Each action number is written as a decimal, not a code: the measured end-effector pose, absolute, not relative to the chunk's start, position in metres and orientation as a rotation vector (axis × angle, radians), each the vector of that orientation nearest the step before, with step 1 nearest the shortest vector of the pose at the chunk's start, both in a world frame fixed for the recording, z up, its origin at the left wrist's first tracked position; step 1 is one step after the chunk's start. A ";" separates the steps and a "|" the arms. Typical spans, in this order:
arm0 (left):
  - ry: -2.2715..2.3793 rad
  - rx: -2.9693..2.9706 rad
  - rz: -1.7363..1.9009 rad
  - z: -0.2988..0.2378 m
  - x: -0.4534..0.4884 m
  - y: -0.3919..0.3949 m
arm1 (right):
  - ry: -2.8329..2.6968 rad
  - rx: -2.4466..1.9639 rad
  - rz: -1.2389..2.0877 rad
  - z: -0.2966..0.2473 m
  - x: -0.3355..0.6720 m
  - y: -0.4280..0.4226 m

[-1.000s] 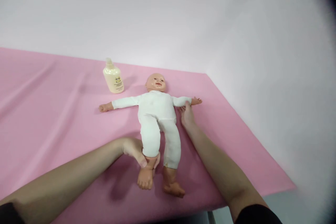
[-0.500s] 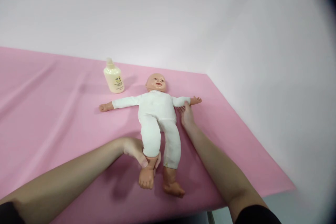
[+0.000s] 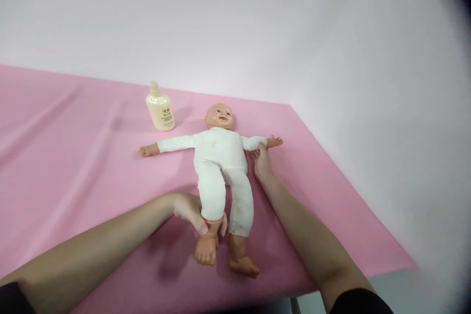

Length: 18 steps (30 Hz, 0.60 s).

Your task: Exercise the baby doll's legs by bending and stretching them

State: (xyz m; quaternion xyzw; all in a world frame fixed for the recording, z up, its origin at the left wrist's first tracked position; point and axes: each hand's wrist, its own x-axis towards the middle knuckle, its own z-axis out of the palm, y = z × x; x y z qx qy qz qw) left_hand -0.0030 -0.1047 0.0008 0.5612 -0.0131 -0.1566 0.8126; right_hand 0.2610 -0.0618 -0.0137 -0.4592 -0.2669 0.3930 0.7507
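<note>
A plastic baby doll in a white cloth bodysuit (image 3: pixel 221 162) lies face up, arms spread, on the pink-sheeted desk (image 3: pixel 73 157). The left hand (image 3: pixel 191 211) has its fingers clamped round the doll's ankle; the right hand (image 3: pixel 262 163) presses flat, fingers together, against its upper arm. A cream plastic lotion bottle (image 3: pixel 160 109) stands near the head.

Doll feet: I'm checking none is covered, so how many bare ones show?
2. One foot hangs just below the left hand, whose grip circles that ankle; the other foot lies free beside it on the pink sheet.
</note>
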 end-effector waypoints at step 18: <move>-0.034 1.214 -0.365 0.008 -0.003 -0.103 | -0.558 -1.034 0.904 -0.006 0.258 -0.067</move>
